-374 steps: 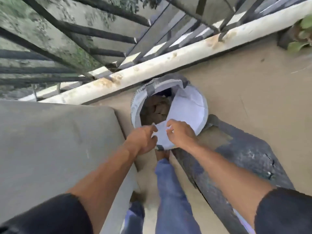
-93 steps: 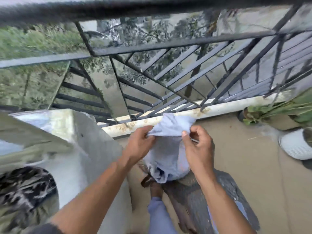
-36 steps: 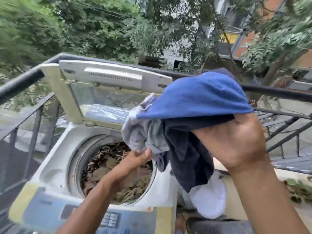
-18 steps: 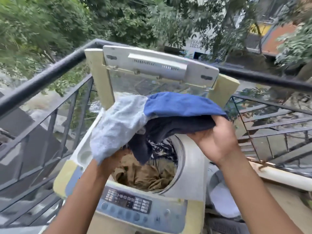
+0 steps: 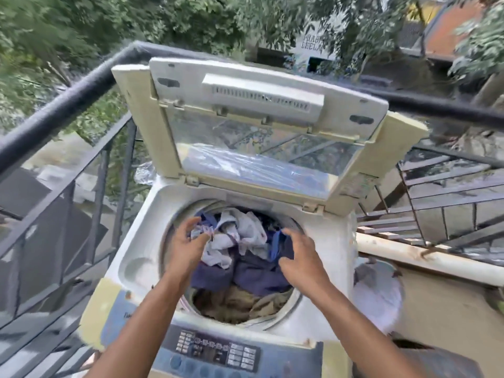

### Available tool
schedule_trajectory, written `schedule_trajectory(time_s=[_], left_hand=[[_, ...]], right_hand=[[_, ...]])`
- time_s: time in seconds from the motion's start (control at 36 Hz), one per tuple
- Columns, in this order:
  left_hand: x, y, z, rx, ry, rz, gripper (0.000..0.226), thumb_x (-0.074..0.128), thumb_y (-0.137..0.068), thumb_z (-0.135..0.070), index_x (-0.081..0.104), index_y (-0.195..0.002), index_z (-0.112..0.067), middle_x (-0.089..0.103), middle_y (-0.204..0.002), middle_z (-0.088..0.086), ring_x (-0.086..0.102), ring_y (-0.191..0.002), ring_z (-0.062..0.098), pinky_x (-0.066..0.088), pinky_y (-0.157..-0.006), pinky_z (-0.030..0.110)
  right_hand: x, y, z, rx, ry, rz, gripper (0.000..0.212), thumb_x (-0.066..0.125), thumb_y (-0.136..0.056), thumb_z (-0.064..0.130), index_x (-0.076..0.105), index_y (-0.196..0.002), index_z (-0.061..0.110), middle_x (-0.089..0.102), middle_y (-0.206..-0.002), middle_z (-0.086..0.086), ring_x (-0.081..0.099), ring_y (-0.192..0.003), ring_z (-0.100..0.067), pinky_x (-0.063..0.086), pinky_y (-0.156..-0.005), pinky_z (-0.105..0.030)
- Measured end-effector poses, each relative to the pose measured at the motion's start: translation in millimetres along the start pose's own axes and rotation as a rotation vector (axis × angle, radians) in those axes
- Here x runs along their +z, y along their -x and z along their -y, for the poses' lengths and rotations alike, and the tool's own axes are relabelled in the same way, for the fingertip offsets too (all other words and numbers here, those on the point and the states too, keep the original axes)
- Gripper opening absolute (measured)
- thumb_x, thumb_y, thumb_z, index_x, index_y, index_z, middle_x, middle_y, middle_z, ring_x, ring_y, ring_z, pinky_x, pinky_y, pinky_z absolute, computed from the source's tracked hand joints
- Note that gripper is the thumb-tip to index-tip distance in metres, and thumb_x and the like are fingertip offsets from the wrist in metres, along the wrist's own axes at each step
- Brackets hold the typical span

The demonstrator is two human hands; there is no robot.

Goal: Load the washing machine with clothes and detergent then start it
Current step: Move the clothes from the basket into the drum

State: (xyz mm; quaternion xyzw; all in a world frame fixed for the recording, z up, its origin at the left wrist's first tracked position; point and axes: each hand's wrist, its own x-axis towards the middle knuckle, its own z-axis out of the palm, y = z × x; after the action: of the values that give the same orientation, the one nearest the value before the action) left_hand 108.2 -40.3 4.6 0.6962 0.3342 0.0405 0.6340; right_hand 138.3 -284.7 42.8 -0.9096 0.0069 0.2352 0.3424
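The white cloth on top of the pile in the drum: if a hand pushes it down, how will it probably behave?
The white cloth lies crumpled in folds, so it is probably floppy and will squash down. It looks thin, so likely light. It rests loosely on the dark clothes, so it may shift sideways.

A dark metal railing point(image 5: 81, 88) with slanted bars runs round an outdoor balcony in daylight. Beyond it stand dense green trees point(image 5: 68, 28) and a building with an orange wall point(image 5: 447, 34). On the right, a pale concrete ledge point(image 5: 425, 257) borders the tan floor point(image 5: 447, 315).
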Motion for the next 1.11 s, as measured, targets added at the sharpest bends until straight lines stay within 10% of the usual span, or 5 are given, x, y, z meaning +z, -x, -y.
schedule_trajectory(time_s=[0.14,0.31,0.86,1.11], left_hand=[[4.3,-19.3,30.2,0.202,-0.586,0.078,0.02,0.069,-0.086,-0.03,0.069,-0.105,-0.032,0.071,-0.101,-0.004,0.069,-0.09,0.02,0.058,-0.086,0.044],[21.6,-51.1,83.8,0.151,-1.155,0.571,0.098,0.036,-0.065,-0.079,0.032,-0.156,-0.044,0.038,-0.164,0.001,0.037,-0.15,0.035,0.038,-0.118,0.052],[75.9,-113.3,83.8,-0.027,-1.254,0.699,0.092,0.045,-0.08,-0.081,0.014,-0.161,-0.048,0.019,-0.173,-0.005,0.024,-0.154,0.045,0.034,-0.114,0.069],[84.8,-135.1,69.0,-0.103,-1.204,0.76,0.076,0.059,-0.097,-0.059,0.035,-0.161,-0.027,0.042,-0.164,0.007,0.045,-0.146,0.033,0.042,-0.113,0.041]], right_hand=[[36.7,-14.7,-8.8,-0.169,0.216,0.164,0.042,0.054,-0.098,0.027,0.056,-0.14,0.029,0.055,-0.143,0.001,0.05,-0.131,-0.025,0.045,-0.107,-0.039],[81.4,-55.5,-18.5,-0.136,0.488,0.324,0.066,0.052,-0.101,0.046,0.024,-0.16,0.036,0.024,-0.166,-0.005,0.028,-0.148,-0.039,0.04,-0.112,-0.056],[107.1,-156.0,-47.0,0.161,0.459,0.452,0.074,0.04,-0.102,0.065,0.001,-0.162,0.048,-0.001,-0.174,-0.003,0.013,-0.156,-0.043,0.02,-0.119,-0.066],[103.5,-176.4,-55.3,0.173,0.433,0.525,0.076,0.039,-0.096,0.068,0.005,-0.162,0.048,0.016,-0.173,-0.003,0.021,-0.156,-0.037,0.028,-0.122,-0.055]])
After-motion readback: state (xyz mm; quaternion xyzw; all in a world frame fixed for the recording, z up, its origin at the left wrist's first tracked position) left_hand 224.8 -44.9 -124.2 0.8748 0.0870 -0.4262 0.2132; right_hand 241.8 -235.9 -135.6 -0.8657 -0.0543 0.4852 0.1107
